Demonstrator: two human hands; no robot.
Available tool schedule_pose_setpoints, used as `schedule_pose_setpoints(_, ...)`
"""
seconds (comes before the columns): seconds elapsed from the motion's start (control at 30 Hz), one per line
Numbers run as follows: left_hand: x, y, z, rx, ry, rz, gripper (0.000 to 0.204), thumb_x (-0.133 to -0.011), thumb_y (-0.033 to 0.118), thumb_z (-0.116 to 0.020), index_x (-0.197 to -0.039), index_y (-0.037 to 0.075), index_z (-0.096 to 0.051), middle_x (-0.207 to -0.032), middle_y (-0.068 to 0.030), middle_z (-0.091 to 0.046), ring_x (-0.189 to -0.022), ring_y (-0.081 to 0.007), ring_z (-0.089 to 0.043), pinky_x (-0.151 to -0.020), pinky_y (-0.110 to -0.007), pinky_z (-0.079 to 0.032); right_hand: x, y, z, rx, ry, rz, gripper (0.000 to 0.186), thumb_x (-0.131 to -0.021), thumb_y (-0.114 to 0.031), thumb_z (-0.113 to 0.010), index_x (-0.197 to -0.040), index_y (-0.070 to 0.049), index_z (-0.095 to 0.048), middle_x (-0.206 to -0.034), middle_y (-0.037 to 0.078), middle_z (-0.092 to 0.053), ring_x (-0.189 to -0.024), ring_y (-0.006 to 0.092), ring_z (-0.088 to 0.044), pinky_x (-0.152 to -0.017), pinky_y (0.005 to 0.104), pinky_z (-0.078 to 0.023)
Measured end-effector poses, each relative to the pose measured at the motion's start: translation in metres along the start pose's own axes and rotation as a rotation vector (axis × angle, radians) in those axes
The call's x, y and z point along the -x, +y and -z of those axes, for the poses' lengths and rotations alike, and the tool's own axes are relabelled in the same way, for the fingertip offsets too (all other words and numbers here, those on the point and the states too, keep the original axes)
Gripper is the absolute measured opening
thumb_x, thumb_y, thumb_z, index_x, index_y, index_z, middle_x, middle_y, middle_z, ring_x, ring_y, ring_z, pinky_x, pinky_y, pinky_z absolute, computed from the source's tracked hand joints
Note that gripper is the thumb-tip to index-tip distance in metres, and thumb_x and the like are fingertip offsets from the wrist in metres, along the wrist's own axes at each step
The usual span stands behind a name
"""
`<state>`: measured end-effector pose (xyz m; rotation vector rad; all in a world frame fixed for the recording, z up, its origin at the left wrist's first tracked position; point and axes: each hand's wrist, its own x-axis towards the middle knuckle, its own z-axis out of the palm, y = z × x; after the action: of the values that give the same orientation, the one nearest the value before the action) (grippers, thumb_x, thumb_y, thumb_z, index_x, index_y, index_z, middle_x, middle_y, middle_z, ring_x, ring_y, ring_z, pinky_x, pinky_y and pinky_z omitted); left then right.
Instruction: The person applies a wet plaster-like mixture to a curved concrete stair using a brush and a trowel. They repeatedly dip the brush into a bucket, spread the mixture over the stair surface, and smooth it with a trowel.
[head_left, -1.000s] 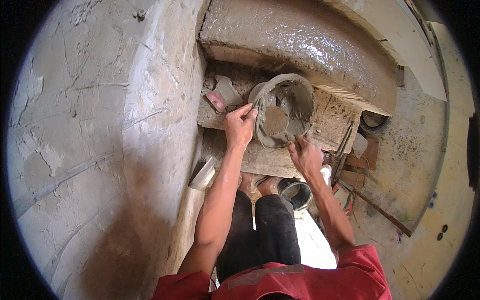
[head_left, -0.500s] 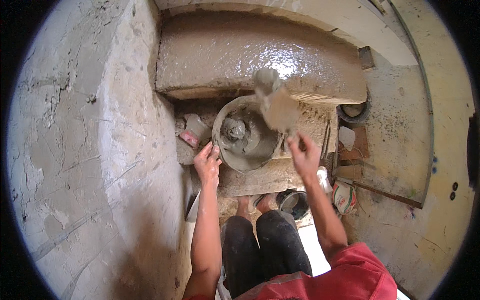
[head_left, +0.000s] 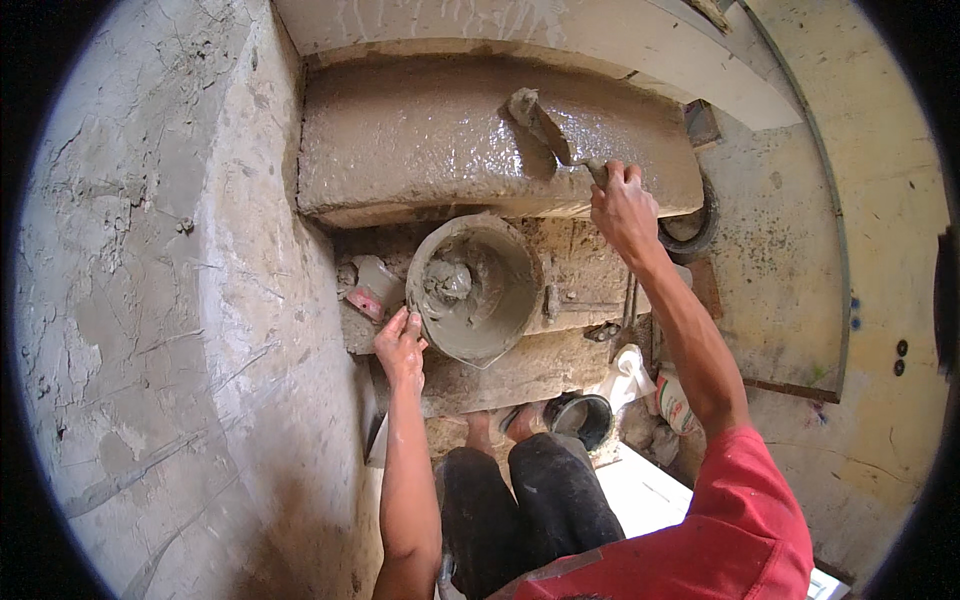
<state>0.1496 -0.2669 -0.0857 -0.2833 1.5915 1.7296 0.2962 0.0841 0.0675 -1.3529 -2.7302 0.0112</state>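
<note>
My left hand (head_left: 401,349) pinches the rim of a round bucket (head_left: 508,318) on the step, at its lower left. Grey wet mortar (head_left: 448,281) lies in a lump inside, and more coats the wall. My right hand (head_left: 627,213) is closed round the handle of a trowel (head_left: 551,138), out over the wet, shiny ledge (head_left: 400,140) beyond the bucket. The blade is tilted and points away to the left, with a clump of mortar (head_left: 523,103) at its tip. Whether the blade touches the ledge I cannot tell.
A plastered wall (head_left: 250,300) rises close on my left. A torn pinkish-white packet (head_left: 372,285) lies left of the bucket. Metal tools (head_left: 585,305) rest to its right. A dark pail (head_left: 583,418) stands by my feet, near a white bag (head_left: 627,374) and a printed tub (head_left: 676,403).
My right hand has moved away from me and to the right, carrying the mortar-loaded trowel from above the bucket out over the ledge. My left hand keeps its hold on the rim.
</note>
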Motion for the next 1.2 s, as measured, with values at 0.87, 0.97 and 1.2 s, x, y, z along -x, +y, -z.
schedule_pose_setpoints(0.87, -0.009, -0.012, 0.01, -0.037, -0.002, 0.042, 0.055, -0.097, 0.018, -0.078, -0.144, -0.003, -0.059, -0.131, -0.0109, -0.07, -0.104, -0.0169, -0.068, -0.074, -0.031, -0.054, 0.037, 0.069, -0.017, 0.32, 0.116, 0.154, 0.059, -0.093, -0.013, -0.062, -0.15, -0.011, -0.048, -0.116, 0.025, -0.065, -0.091, 0.04, -0.074, -0.072, 0.0525, -0.06)
schedule_pose_setpoints(0.97, -0.01, -0.014, 0.01, -0.102, -0.006, 0.05, 0.052, -0.101, 0.018, -0.073, -0.145, -0.003, -0.057, -0.129, -0.0088, -0.07, -0.105, -0.0161, -0.068, -0.078, -0.033, -0.056, 0.063, 0.073, -0.03, 0.43, 0.021, 0.221, 0.069, -0.091, -0.009, -0.06, -0.157, -0.003, -0.04, -0.111, 0.023, -0.068, -0.092, 0.0355, -0.073, -0.072, 0.0495, -0.06)
schedule_pose_setpoints(1.2, -0.003, -0.004, 0.002, -0.023, -0.01, 0.023, 0.05, -0.097, 0.011, -0.076, -0.142, -0.005, -0.06, -0.123, -0.0089, -0.072, -0.089, -0.0125, -0.066, -0.066, -0.027, -0.052, 0.15, 0.088, 0.002, 0.376, -0.051, 0.13, 0.07, -0.09, -0.009, -0.06, -0.156, -0.002, -0.041, -0.11, 0.021, -0.069, -0.096, 0.0359, -0.071, -0.073, 0.0467, -0.059)
